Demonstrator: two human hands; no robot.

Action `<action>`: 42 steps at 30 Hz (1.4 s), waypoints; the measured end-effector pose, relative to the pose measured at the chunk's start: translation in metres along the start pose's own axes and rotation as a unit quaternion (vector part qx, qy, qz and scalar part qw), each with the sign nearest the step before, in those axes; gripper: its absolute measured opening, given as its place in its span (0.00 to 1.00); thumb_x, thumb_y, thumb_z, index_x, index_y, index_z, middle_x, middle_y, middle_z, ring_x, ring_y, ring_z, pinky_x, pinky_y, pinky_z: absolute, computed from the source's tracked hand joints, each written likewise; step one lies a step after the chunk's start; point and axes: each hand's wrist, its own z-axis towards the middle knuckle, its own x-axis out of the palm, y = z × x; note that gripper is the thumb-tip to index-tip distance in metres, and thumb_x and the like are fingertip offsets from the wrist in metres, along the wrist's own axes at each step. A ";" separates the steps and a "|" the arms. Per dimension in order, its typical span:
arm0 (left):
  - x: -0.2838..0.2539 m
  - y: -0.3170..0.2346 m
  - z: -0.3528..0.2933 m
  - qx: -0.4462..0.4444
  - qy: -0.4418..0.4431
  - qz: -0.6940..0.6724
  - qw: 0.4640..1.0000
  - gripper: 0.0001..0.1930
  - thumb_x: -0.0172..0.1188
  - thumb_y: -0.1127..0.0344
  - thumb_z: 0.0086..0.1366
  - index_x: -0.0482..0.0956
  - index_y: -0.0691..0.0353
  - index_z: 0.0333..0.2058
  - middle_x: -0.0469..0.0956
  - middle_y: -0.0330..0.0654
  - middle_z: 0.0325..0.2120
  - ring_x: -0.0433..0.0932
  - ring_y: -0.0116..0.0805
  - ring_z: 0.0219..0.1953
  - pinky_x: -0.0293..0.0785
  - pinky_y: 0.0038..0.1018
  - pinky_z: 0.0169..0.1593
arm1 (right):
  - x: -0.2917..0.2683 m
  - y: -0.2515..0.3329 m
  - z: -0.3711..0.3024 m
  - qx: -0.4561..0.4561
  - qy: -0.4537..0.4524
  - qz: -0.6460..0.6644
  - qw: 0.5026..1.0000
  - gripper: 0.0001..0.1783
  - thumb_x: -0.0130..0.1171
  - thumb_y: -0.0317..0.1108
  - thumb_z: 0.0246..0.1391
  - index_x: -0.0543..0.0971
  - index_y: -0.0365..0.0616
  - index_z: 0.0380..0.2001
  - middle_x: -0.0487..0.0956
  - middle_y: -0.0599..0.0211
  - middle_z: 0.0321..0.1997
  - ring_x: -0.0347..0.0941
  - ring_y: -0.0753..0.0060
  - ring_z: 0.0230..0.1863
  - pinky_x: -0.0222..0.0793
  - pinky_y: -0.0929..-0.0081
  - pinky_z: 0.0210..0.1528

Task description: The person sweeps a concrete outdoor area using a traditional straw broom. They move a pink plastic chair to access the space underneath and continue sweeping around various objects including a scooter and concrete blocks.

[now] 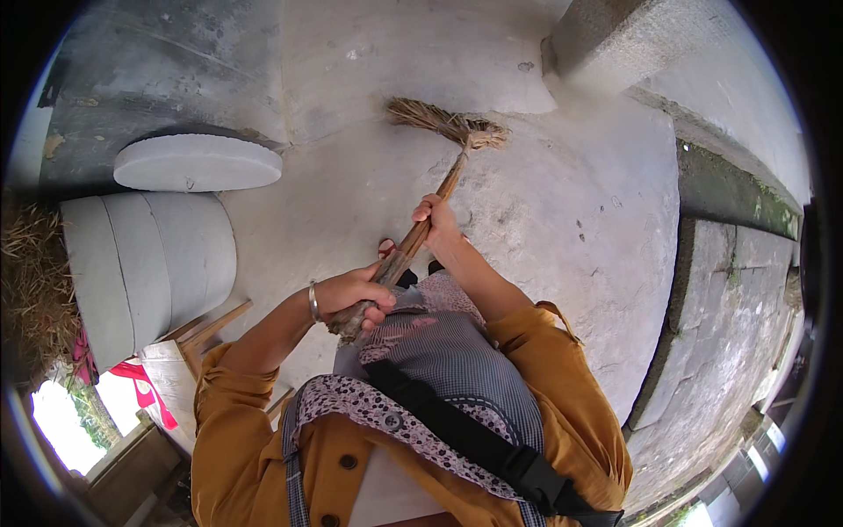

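I hold a straw broom with both hands. Its wooden handle [435, 204] runs from my waist up to the brown bristle head [443, 122], which rests on the pale concrete floor [544, 220]. My left hand [356, 294], with a metal bangle on the wrist, grips the handle's near end. My right hand [436, 218] grips the handle further up, closer to the bristles. A foot in a red sandal [387, 249] shows just below the handle.
A round grey stone drum [149, 263] and a flat stone disc [198, 162] stand at the left. Wooden sticks [211, 329] lean beside the drum. A raised concrete block [615, 39] is top right, and a mossy paved step [729, 263] lies at right.
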 end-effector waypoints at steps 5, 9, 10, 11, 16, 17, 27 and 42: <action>-0.006 -0.008 0.048 -0.008 0.086 0.066 0.994 0.31 0.46 0.75 0.52 0.43 0.52 0.53 0.59 0.33 0.15 0.60 0.17 0.13 0.60 0.16 0.14 | -0.050 0.052 -0.007 -0.108 -0.043 -0.010 0.993 0.10 0.40 0.24 0.43 0.58 0.44 0.11 0.55 0.71 0.08 0.51 0.76 0.09 0.53 0.79 0.11; -0.025 0.009 0.038 0.025 0.100 0.045 0.994 0.33 0.48 0.75 0.51 0.42 0.55 0.53 0.61 0.34 0.16 0.60 0.17 0.11 0.59 0.15 0.12 | -0.037 0.036 -0.022 -0.143 -0.074 -0.053 0.986 0.11 0.39 0.25 0.43 0.59 0.44 0.11 0.55 0.71 0.10 0.53 0.75 0.11 0.54 0.79 0.11; -0.027 0.015 0.026 0.038 0.100 0.028 0.994 0.33 0.48 0.75 0.51 0.42 0.55 0.53 0.61 0.34 0.16 0.60 0.17 0.11 0.59 0.15 0.12 | -0.024 0.025 -0.032 -0.129 -0.092 -0.065 0.985 0.11 0.40 0.25 0.43 0.57 0.47 0.11 0.53 0.74 0.10 0.50 0.80 0.11 0.52 0.81 0.12; -0.028 0.020 0.011 0.051 0.100 0.012 0.994 0.33 0.48 0.75 0.51 0.42 0.56 0.53 0.61 0.34 0.16 0.60 0.17 0.11 0.59 0.15 0.11 | -0.004 0.018 -0.051 -0.079 -0.081 -0.053 0.992 0.10 0.40 0.25 0.43 0.58 0.46 0.12 0.54 0.73 0.11 0.51 0.78 0.11 0.54 0.79 0.13; 0.005 0.039 -0.072 0.064 0.008 -0.034 0.997 0.32 0.48 0.76 0.51 0.43 0.56 0.53 0.61 0.35 0.16 0.59 0.19 0.09 0.57 0.15 0.11 | 0.023 -0.035 -0.058 0.101 -0.008 -0.009 0.995 0.09 0.44 0.24 0.41 0.59 0.46 0.13 0.57 0.71 0.11 0.53 0.75 0.11 0.56 0.74 0.16; 0.007 0.046 -0.077 0.073 -0.020 -0.009 0.997 0.32 0.48 0.76 0.51 0.43 0.57 0.53 0.60 0.35 0.15 0.59 0.19 0.09 0.57 0.16 0.11 | 0.028 -0.048 -0.056 0.132 0.005 -0.009 0.991 0.09 0.45 0.24 0.40 0.59 0.46 0.13 0.56 0.71 0.11 0.53 0.75 0.11 0.55 0.75 0.15; -0.027 0.042 -0.008 0.098 -0.133 -0.158 0.973 0.27 0.44 0.78 0.52 0.48 0.50 0.49 0.60 0.35 0.15 0.58 0.19 0.11 0.57 0.17 0.13 | 0.016 -0.087 0.067 0.170 0.016 -0.123 0.978 0.12 0.45 0.24 0.42 0.57 0.47 0.11 0.54 0.76 0.08 0.50 0.81 0.08 0.51 0.83 0.11; -0.021 0.006 -0.026 0.019 0.074 0.072 0.994 0.32 0.46 0.77 0.49 0.45 0.57 0.53 0.61 0.35 0.13 0.60 0.18 0.10 0.58 0.16 0.11 | -0.016 -0.002 -0.054 -0.011 -0.058 0.020 0.998 0.12 0.40 0.25 0.43 0.56 0.48 0.11 0.50 0.73 0.10 0.48 0.78 0.11 0.50 0.79 0.12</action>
